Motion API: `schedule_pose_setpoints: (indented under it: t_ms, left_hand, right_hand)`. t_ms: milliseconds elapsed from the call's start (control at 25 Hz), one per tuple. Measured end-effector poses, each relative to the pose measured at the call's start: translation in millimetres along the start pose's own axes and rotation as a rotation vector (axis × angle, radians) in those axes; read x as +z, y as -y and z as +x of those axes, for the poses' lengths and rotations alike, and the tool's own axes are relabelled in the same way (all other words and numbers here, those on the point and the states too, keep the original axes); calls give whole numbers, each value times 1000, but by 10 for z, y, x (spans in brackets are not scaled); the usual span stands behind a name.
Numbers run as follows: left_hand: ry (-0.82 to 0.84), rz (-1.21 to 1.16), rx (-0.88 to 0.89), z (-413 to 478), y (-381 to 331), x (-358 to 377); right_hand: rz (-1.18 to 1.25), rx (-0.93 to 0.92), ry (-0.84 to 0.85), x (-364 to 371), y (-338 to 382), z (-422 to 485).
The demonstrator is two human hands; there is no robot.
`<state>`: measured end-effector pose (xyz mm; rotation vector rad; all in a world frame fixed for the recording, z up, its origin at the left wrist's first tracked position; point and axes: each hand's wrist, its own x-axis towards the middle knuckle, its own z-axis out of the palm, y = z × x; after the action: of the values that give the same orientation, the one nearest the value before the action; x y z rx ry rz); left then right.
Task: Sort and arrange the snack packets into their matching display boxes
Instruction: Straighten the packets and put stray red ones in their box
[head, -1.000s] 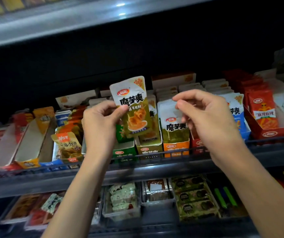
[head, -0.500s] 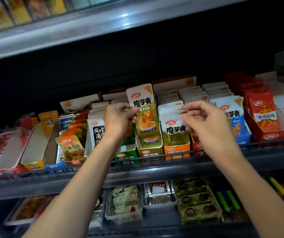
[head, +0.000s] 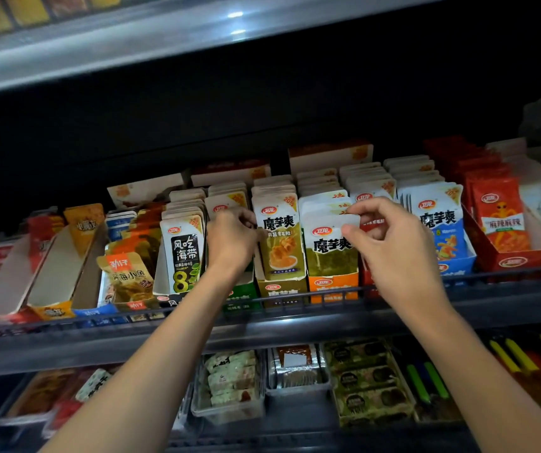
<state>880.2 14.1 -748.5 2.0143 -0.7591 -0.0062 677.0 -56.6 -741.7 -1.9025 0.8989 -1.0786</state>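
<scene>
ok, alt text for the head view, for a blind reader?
Two bare hands work at a shop shelf of snack display boxes: the right hand pinches the top of a green packet standing in an orange box, and the left hand sits curled at the edge of the olive packet beside it.

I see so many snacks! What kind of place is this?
Probably a shop or convenience store: snack packets stand in rows inside cardboard display boxes on a metal shelf with a front rail, and more packaged food sits on the shelf below.
</scene>
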Motion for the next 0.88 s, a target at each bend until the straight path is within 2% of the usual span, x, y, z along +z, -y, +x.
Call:
schedule_pose_setpoints:
  t_ms: [120, 240, 360, 480, 560, 640, 800, 880]
  left_hand:
    - [-53, 88, 9, -2, -54, 41]
    - [-102, 107, 166, -66, -96, 64]
    - [-101, 234, 308, -106, -90, 64]
    - [-85, 291, 277, -154, -99, 61]
    - [-119, 224, 264, -269, -147, 53]
    - [-138, 47, 292, -473, -234, 40]
    - [-18, -243, 355, -823, -364, 13]
    - [47, -310, 360, -833, -394, -22]
  right_hand:
    - [26, 17, 5, 4, 1, 10]
    - [80, 60, 53, 20, -20, 15]
    - [-28, 73, 88, 35, -73, 25]
    - [-118, 79, 126, 40, -139, 31]
    - [-146, 56, 110, 40, -153, 21]
    - [-105, 23, 66, 22, -107, 9]
    - [125, -108, -63, -83, 97, -10]
    - [231, -142, -67, -145, 163, -7]
